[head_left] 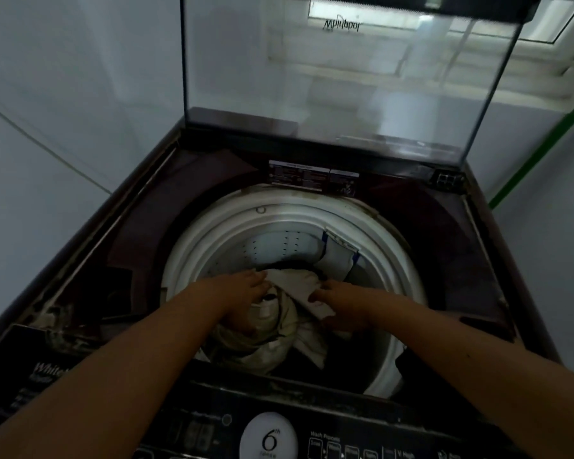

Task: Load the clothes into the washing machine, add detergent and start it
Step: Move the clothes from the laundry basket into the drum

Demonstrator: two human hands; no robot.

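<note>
Top-loader wide open here, and both arms are down in the drum. The washing machine (140, 207) is dark, maroon-toned around the top deck, and its glass lid (328, 77) stands upright at twelve o'clock, with pale reflections and a brand name showing mirrored near its top edge. The white drum rim (193, 246) circles the opening, and the perforated drum wall shows pale at the far side.

The clothes (279, 329) sit in the drum, a heap of cream and white fabric near the middle, bunched and folded over on itself. Left hand (246, 289) lies on the heap at about nine o'clock of the pile, palm down, fingers stretched toward the centre and pressing on the cloth; whether they are curled round a fold I cannot tell, the underside is hidden. Right hand (338, 303) comes in at three o'clock, fingers bent over the edge of a white piece, closed on that fabric as far as can be seen. The two hands are near each other, with a ridge of cloth between them.

Up at one o'clock, a white garment with dark trim (338, 256) hangs against the drum wall just under the rim, apart from the main heap. A printed label (312, 178) sits on the deck behind the drum. At six o'clock, the control panel (345, 435) runs along the near edge, with a round white badge (268, 438) reading "6th".
</note>
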